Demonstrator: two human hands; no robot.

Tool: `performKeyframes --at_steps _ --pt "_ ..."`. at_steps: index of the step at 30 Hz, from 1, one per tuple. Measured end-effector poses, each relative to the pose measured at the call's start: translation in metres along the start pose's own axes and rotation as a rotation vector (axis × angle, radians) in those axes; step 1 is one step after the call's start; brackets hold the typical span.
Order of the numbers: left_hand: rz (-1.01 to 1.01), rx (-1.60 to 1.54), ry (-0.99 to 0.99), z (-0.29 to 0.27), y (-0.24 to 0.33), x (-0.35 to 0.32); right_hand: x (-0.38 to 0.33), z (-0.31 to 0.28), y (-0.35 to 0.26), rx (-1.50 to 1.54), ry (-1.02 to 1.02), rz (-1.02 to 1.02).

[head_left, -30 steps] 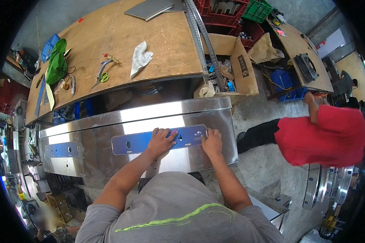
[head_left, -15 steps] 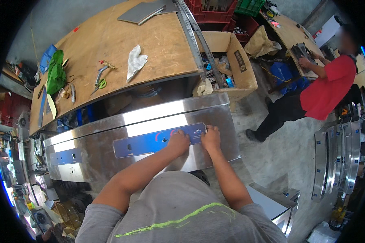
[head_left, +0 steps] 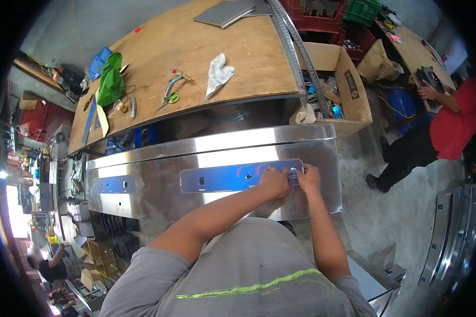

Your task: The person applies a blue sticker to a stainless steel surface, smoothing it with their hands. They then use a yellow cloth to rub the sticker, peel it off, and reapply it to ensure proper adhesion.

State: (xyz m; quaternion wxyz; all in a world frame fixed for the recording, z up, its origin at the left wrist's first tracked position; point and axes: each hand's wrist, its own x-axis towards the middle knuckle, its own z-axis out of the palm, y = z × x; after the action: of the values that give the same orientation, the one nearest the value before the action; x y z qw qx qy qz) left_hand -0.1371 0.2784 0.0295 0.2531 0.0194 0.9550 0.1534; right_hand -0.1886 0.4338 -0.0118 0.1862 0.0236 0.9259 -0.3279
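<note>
A long blue label strip (head_left: pixel 222 180) with red arc marks and dark cut-outs lies flat along a shiny stainless steel panel (head_left: pixel 158 196) in front of me. Over the strip's right part is my left hand (head_left: pixel 275 182), its fingers curled down against the surface; what they grip, if anything, is hidden. At the strip's right end, my right hand (head_left: pixel 310 180) has its thumb and fingers pinched at the edge. The two hands are close together. Further left, a shorter blue label (head_left: pixel 113 185) with cut-outs sits on the same panel.
Beyond the panel stands a wooden table (head_left: pixel 164 53) with a white cloth (head_left: pixel 218 75), scissors (head_left: pixel 170 99) and a green bag (head_left: pixel 111 80). A cardboard box (head_left: pixel 357 87) of parts stands beside it. At right, a person in red (head_left: pixel 457 121) handles a dark object. Steel panels (head_left: pixel 447 238) stand lower right.
My view has turned left, so the scene sits further right. The left hand has moved slightly toward the strip's right end, nearer the right hand, which stays at that end.
</note>
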Motion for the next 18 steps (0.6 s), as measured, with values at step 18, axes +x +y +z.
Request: performKeyframes --at_steps 18 --pt "-0.013 -0.472 -0.295 -0.043 -0.029 0.016 -0.013 -0.013 -0.021 0.732 -0.369 0.061"
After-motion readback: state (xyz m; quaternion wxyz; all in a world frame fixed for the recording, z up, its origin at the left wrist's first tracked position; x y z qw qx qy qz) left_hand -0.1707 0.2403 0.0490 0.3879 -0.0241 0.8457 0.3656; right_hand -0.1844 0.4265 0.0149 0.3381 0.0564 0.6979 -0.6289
